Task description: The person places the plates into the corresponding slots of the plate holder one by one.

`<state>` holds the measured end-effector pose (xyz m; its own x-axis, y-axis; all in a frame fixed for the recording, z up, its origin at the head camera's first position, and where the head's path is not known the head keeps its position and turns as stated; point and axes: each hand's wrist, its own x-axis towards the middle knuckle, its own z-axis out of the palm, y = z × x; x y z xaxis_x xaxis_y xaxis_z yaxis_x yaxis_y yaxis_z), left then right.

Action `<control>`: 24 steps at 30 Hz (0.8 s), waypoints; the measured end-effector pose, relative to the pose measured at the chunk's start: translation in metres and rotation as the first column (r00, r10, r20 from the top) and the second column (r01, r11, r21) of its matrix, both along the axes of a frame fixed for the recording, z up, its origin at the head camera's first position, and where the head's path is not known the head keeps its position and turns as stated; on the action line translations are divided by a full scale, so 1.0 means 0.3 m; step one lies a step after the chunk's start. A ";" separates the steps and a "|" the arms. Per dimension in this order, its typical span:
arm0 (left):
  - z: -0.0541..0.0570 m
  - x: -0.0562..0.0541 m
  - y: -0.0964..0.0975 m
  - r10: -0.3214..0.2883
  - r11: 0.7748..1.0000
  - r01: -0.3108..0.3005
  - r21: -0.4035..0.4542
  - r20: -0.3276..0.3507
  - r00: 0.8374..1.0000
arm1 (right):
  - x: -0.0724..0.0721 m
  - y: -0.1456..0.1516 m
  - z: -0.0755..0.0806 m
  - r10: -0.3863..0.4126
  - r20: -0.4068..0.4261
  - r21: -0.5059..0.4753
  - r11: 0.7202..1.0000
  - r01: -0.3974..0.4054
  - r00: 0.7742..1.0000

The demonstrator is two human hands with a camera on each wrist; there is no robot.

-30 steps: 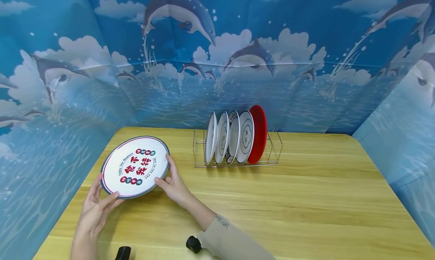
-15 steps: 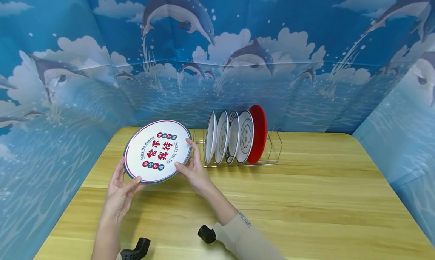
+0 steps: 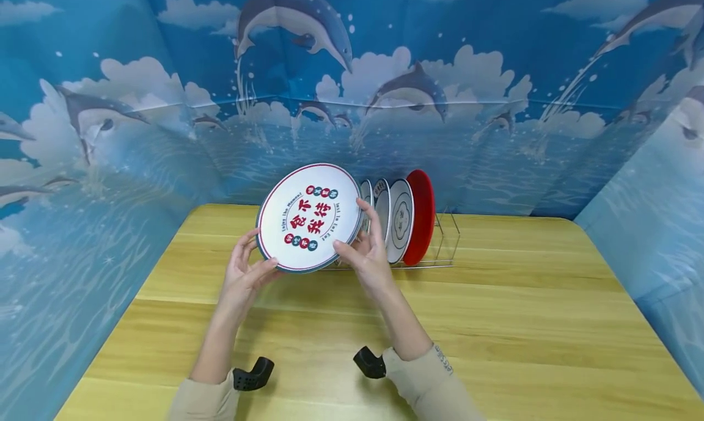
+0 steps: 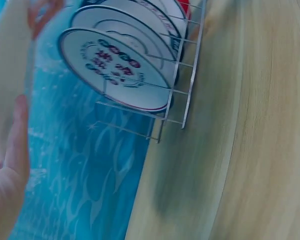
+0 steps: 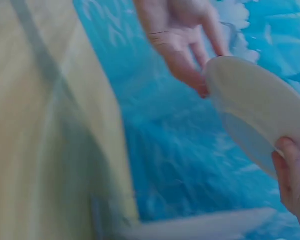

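A white plate (image 3: 308,219) with red and teal lettering and a teal rim is held up, tilted, between both hands, in front of the left part of a wire dish rack. My left hand (image 3: 244,280) grips its lower left edge, thumb on the front. On the right edge, my right hand (image 3: 371,253) pinches it with the thumb in front. The left wrist view shows the held plate (image 4: 9,75) edge-on beside the left hand (image 4: 12,170). From the right wrist, the plate's pale underside (image 5: 260,95) shows between the left hand (image 5: 180,40) and right hand (image 5: 295,180).
The wire rack (image 4: 190,90) stands at the table's back edge. Several white plates stand in it, the outermost a lettered plate (image 4: 115,70), and a red plate (image 3: 422,216) at the right end. A dolphin-print cloth (image 3: 385,128) hangs behind the wooden table (image 3: 522,323).
Both hands have carried the plate from the table's left side rightward and upward, so it now overlaps the rack's left end in the head view. The racked plates have stayed put.
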<state>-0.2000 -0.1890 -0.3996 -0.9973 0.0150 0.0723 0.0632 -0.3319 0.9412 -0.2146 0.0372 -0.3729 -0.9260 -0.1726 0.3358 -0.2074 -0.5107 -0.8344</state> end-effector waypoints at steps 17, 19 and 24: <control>-0.093 -0.210 0.096 -0.073 0.930 0.038 -0.366 -0.082 0.994 | -0.001 0.374 0.225 -0.295 -0.215 -0.218 0.944 0.249 0.931; -0.102 -0.227 0.105 -0.081 0.918 0.049 -0.394 -0.065 0.995 | 0.000 0.417 0.236 -0.340 -0.235 -0.251 0.926 0.281 0.911; -0.115 -0.250 0.129 -0.091 0.891 0.077 -0.447 -0.010 0.996 | 0.007 0.515 0.246 -0.460 -0.278 -0.271 0.880 0.390 0.843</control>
<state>-0.2750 -0.1504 -0.4341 -0.9883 0.1365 0.0680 0.0843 0.1171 0.9895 -0.2124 0.1918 -0.2990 -0.7242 0.3141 0.6139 -0.6824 -0.4544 -0.5725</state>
